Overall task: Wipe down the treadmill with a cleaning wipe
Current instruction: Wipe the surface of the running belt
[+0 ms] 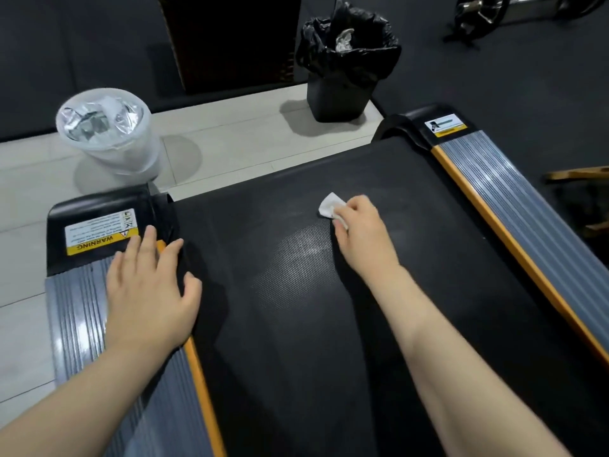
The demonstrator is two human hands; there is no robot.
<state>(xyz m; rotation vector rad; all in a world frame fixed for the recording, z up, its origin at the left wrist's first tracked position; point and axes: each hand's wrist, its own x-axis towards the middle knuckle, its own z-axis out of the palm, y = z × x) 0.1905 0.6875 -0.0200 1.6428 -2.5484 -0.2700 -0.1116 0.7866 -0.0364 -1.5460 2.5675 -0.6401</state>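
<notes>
The treadmill's black belt (296, 291) fills the middle, flanked by grey ribbed side rails with orange trim, the left rail (79, 318) and the right rail (514, 192). My right hand (362, 229) grips a small white cleaning wipe (331, 206) and presses it on the belt near its far end. My left hand (148, 288) lies flat with spread fingers across the left rail and the belt's edge, just below a yellow warning label (99, 234).
A white bin (108, 133) with a clear liner stands on the pale tile floor beyond the left rail. A black bin (342, 84) with a black bag holding crumpled white waste stands behind the belt's end. Dark gym flooring and equipment lie to the right.
</notes>
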